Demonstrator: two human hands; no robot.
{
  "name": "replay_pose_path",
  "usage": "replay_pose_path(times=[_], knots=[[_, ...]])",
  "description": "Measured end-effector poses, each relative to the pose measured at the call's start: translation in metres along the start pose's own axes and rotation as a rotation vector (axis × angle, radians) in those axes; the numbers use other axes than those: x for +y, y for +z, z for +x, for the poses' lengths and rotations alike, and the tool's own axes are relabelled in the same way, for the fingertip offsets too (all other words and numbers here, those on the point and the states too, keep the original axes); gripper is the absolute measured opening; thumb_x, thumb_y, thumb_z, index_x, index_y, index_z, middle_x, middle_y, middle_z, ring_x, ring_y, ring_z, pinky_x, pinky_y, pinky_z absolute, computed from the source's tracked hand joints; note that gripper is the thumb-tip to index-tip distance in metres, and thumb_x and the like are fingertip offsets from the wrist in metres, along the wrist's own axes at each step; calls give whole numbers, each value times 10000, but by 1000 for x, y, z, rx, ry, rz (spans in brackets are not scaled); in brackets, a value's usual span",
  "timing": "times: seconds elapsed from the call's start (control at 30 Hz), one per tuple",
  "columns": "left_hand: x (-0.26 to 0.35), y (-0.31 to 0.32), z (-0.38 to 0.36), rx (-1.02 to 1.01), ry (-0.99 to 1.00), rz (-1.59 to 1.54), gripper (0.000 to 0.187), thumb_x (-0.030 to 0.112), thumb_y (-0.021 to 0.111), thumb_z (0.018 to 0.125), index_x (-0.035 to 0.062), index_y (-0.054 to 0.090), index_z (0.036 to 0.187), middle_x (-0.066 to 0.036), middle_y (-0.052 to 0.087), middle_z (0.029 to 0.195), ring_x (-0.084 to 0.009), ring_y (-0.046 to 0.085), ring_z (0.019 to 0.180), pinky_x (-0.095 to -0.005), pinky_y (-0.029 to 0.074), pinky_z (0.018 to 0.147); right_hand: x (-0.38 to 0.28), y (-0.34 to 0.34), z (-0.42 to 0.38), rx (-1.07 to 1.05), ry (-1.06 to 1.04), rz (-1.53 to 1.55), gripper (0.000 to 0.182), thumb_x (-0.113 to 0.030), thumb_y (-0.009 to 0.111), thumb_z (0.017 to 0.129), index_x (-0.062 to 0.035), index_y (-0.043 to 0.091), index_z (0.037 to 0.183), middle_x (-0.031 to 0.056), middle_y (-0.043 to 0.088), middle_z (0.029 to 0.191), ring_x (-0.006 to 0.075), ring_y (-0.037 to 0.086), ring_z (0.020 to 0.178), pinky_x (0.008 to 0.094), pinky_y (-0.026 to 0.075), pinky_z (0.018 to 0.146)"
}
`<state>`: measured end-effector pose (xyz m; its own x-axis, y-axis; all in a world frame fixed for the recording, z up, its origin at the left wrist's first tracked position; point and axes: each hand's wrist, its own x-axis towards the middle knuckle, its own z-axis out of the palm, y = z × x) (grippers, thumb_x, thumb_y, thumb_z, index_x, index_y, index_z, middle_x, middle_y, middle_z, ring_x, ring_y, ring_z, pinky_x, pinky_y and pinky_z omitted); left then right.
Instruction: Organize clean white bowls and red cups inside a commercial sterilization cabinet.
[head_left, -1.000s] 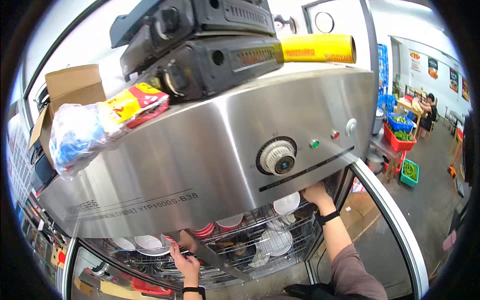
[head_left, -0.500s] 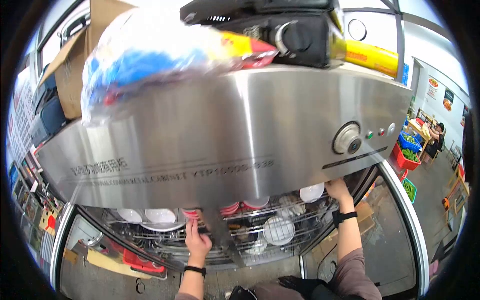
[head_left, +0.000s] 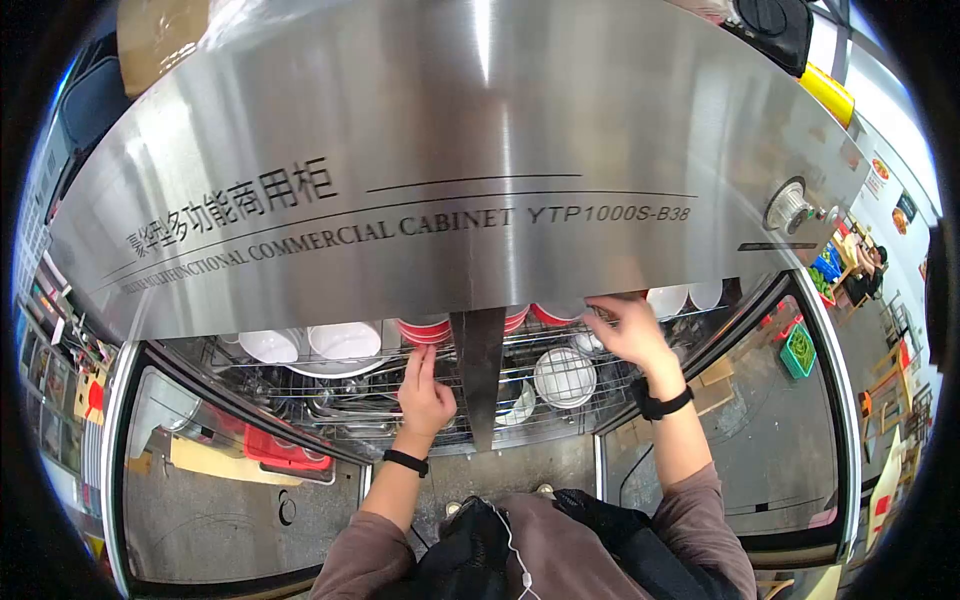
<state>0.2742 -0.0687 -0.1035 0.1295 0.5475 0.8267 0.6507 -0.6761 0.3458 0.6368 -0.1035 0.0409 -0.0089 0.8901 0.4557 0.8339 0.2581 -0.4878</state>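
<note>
An open steel cabinet stands in front of me, its upper rack lined with bowls. My left hand reaches up to a stack of red bowls with pale insides, its first two fingers stretched out with the tips right at the stack's underside. Right of the centre post, my right hand is beside another red bowl, fingers extended and thumb apart, the fingertips partly behind the cabinet's lower edge. White bowls stand just past it. More white bowls sit at the left.
The lower wire rack holds a white plate and metal utensils. Glass doors swing out on both sides, and the centre post divides the opening. A red basket lies low at the left. A person sits far right.
My right hand has moved left from a white bowl at the rack's right end to beside a red bowl. My left hand stays under the red stack. The view has shifted closer and downward.
</note>
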Motion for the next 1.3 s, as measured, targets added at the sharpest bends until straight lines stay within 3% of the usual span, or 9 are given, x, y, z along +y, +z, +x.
replay_pose_path(times=[0.1,0.3,0.57,0.63,0.83,0.97,1.0,1.1,1.3], knots=[[-5,-3,0,-17,15,-12,756,-54,592,705,-18,557,1460,-247,578,1444,-419,651,1226,-436,593,929,-17,27,15,-153,-120,-80,349,-325,769,859,-75,795,1102,183,778,1011,387,738,933,471,581,861],[1,-16,5,-99,-20,-41,760,-49,588,709,-6,557,1467,-241,577,1446,-421,649,1222,-447,587,943,-24,41,31,-271,51,-71,324,-208,729,793,-87,800,1085,197,772,1009,394,736,938,466,579,855],[2,-10,0,-92,-37,-22,740,-90,535,752,-27,512,1489,-275,536,1462,-475,573,1302,-470,530,1016,-4,25,10,9,8,269,296,-175,794,799,-17,751,1046,197,758,953,381,735,878,441,579,800],[0,-5,-1,-64,-9,-20,749,-104,527,757,-24,497,1501,-277,525,1471,-472,573,1292,-437,548,932,-5,3,0,59,-21,171,260,-152,804,805,-8,744,1014,179,756,941,367,736,859,422,580,776],[5,11,-7,18,-86,52,746,-92,529,744,-44,494,1487,-289,537,1451,-482,564,1311,-479,536,1019,50,-53,-43,406,-86,-94,174,-76,800,793,-14,733,941,151,738,874,336,728,790,409,578,713],[17,23,-12,62,-191,29,756,-106,503,768,-43,460,1520,-289,470,1534,-449,573,1284,-371,535,798,113,-85,-59,565,-60,-268,146,-67,795,798,-18,721,914,143,725,861,329,714,783,414,571,703],[17,26,-11,84,-155,46,762,-110,499,775,-40,447,1531,-283,439,1569,-427,573,1272,-335,492,715,130,-89,-61,567,-48,-301,151,-79,797,801,-20,726,921,143,727,873,332,712,798,417,571,717],[24,29,-10,102,-191,67,763,-113,496,772,-39,445,1530,-280,440,1573,-417,571,1276,-337,492,711,163,-99,-67,493,27,-342,171,-116,792,813,-27,746,953,144,733,912,354,705,867,440,566,773],[36,31,-5,128,-252,131,743,-112,490,767,-22,472,1504,-261,462,1560,-429,552,1314,-350,526,792,199,-101,-61,421,26,-342,148,-121,789,813,-55,762,943,122,743,914,342,687,848,439,557,762]])
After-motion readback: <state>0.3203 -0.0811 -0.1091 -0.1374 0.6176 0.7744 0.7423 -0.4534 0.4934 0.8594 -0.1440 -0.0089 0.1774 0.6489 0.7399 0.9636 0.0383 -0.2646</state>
